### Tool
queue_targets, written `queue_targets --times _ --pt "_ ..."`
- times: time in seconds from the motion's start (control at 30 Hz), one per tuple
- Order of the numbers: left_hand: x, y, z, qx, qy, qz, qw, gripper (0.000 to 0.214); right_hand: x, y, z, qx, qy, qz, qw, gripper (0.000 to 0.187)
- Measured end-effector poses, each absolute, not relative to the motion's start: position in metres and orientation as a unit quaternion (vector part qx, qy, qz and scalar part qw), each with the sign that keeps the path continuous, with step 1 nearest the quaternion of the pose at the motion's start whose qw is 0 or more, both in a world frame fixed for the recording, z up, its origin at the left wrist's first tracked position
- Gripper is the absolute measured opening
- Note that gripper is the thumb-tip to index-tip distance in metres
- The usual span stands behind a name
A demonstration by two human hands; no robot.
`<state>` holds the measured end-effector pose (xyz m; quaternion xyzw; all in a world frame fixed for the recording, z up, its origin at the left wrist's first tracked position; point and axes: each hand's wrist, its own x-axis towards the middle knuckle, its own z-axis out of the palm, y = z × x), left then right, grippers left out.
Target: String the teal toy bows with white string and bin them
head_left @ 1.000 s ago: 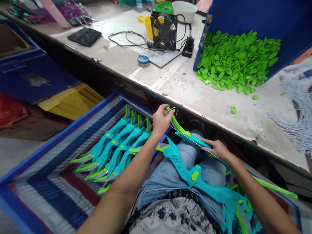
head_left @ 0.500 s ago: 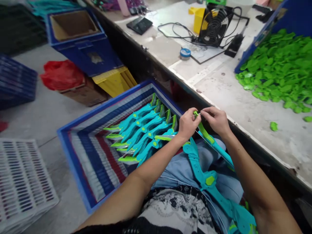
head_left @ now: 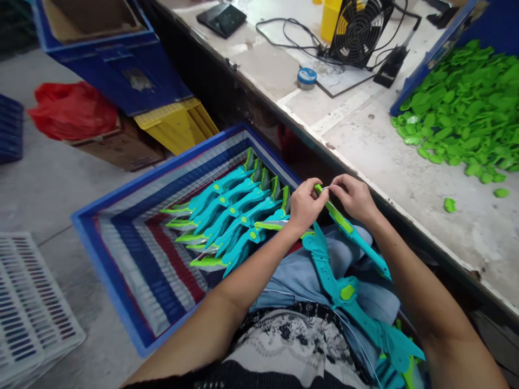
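My left hand point(head_left: 305, 206) is closed around the green tip of a teal and green toy bow point(head_left: 339, 219), whose limb slants down to the right over my knees. Close beside it, my right hand point(head_left: 354, 200) pinches a thin white string point(head_left: 326, 187) at that tip. My fingers partly cover the tip and the string's end. Another teal toy bow part point(head_left: 346, 294) with a green hexagonal piece lies across my lap. Left of my hands, several teal toy bows point(head_left: 231, 209) with green tips rest side by side in a blue bin point(head_left: 106, 294) lined with striped cloth.
On the workbench point(head_left: 357, 132) stand a black fan point(head_left: 357, 33), a blue-lidded round tin point(head_left: 306, 78) and a blue crate of green plastic pieces point(head_left: 466, 108). Left are a blue container point(head_left: 121, 70), a red bag point(head_left: 73, 111) and a white slatted basket point(head_left: 36, 297).
My view has shifted slightly, so the surroundings sit further left and up. The green tip has turned a little in my left fingers. Both hands stay close together at the string.
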<state>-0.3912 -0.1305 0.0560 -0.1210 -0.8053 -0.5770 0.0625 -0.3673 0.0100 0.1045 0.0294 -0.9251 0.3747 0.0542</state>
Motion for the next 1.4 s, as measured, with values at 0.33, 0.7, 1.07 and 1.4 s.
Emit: queue_targets --times 0.33,0.7,1.07,1.4 --pt "-0.395 -0.131 0.069 -0.213 -0.720 -0.660 -0.031 0.017 -0.411 0.054 0.121 -0.122 -0.851 0.364 0.359 0.013" --pt "-0.419 -0.131 0.107 -0.121 -0.733 -0.666 -0.071 0.004 -0.352 -0.036 0.073 -0.098 -0.777 0.542 0.306 0.014" --pt "-0.420 -0.137 0.111 -0.059 -0.587 -0.764 -0.260 0.025 -0.371 -0.043 0.083 -0.110 -0.752 0.508 0.407 0.017" --pt "-0.415 -0.122 0.112 -0.020 -0.613 -0.772 -0.169 0.015 -0.367 -0.039 0.077 -0.041 -0.760 0.490 0.425 0.019"
